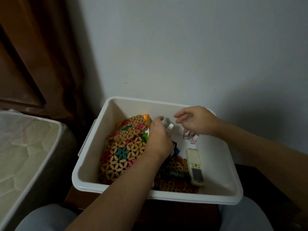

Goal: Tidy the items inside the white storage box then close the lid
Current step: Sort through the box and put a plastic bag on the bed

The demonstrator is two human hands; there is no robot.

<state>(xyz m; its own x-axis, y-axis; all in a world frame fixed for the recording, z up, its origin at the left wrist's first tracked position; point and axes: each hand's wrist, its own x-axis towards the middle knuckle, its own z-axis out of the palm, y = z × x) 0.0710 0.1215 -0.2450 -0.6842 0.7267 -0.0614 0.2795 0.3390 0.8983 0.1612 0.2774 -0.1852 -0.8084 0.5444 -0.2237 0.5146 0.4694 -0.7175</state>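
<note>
The left hand point(158, 139) grips a white-capped item point(170, 126) inside the white storage box point(93, 144); the right hand point(198, 121) hovers open, empty. Items should lie flat below the rim so the lid seats.

the person is wearing no sleeves over the forearms; left hand point(159, 139) and right hand point(198, 121) are showing no rings or watch, and light grey-blue trousers point(45, 217) are covering both knees.
</note>
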